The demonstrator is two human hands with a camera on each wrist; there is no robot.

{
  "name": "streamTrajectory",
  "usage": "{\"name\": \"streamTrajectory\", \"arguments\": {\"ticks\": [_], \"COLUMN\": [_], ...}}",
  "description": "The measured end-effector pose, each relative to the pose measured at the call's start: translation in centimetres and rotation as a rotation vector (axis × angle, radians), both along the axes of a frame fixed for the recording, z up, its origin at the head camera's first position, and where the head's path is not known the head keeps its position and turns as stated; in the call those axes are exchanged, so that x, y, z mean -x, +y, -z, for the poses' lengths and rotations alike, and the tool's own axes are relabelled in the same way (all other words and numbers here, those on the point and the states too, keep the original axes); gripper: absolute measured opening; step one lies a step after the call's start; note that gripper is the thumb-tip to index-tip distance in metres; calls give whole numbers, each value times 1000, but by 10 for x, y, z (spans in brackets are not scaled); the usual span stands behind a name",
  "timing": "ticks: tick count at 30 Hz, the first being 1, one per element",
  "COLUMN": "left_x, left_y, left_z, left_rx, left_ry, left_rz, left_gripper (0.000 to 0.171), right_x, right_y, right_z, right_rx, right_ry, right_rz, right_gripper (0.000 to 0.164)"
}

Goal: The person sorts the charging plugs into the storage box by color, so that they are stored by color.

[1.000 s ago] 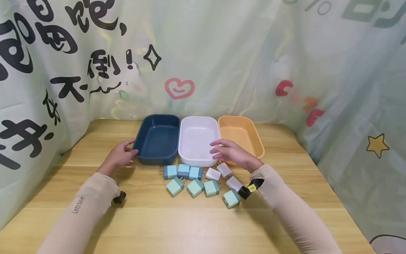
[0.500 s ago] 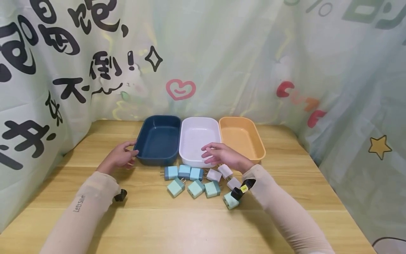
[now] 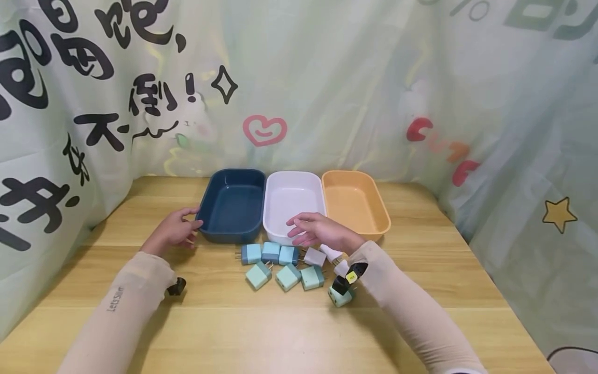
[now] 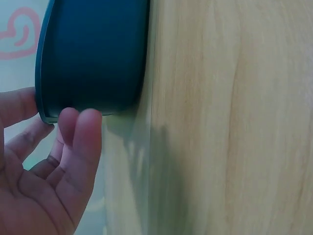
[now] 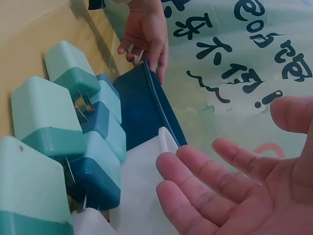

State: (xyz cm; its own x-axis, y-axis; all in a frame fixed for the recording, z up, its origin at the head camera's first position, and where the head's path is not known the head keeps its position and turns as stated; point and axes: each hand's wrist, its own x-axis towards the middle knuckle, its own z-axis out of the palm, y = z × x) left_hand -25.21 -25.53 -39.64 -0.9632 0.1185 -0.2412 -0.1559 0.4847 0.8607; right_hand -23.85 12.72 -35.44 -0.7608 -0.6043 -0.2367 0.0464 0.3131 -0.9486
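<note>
My left hand (image 3: 175,231) is at the left side of the dark blue tray (image 3: 205,228), its fingers loosely bent. In the left wrist view, its fingertips (image 4: 88,117) are at the tray's corner; firm contact is hard to tell. Over the front of the white tray (image 3: 275,208) hovers my right hand (image 3: 322,231), fingers spread and holding nothing. Blue plug chargers (image 3: 271,252), pale green ones (image 3: 288,277) and white ones (image 3: 314,257) lie in front of the trays. My right wrist partly hides a white charger and a green one (image 3: 338,297).
An orange tray (image 3: 357,200) adjoins the white one on the right. Behind the trays hangs a printed curtain (image 3: 336,93). The wooden table (image 3: 280,337) stretches toward me, with its right edge running diagonally. A small black camera (image 3: 343,283) sits on my right wrist.
My right hand has moved left, from the gap by the orange tray to over the white tray's front. The left hand stays by the blue tray; the chargers have not moved.
</note>
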Motion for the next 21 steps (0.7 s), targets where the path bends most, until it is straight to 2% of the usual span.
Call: {"name": "streamTrajectory", "arguments": {"ticks": [5,12,21], "left_x": [0,3,1], "left_y": [-2,0,2], "left_z": [1,3,-1], "left_rx": [-70,-73,-72], "left_ry": [-27,-36,-46], "left_rz": [-8,-40,-64], "left_gripper": [58,57,58], "right_x": [-2,-2,-5], "right_y": [-6,-12,-25], "right_z": [4,9,14], "right_rx": [-6,-16,-24], "right_ry": [-23,-45,-39], "right_rz": [-4,-15,-79], "right_gripper": [43,43,44]}}
